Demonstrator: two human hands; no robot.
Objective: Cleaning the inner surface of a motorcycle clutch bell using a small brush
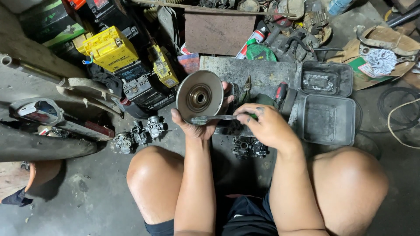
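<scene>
**Disc up, tool against its rim**

Knees wide, forearms rising between them. Left hand (197,124) clamps the round metal pulley disc (200,96) from below, thumb and fingers curled round its edge, face toward the camera. Right hand (264,124), at three o'clock of the disc, closes on a slim metal tool (212,118) lying across the lower rim. Beyond, at two o'clock, an open grey case (328,120); at ten o'clock, yellow batteries (109,47).
</scene>
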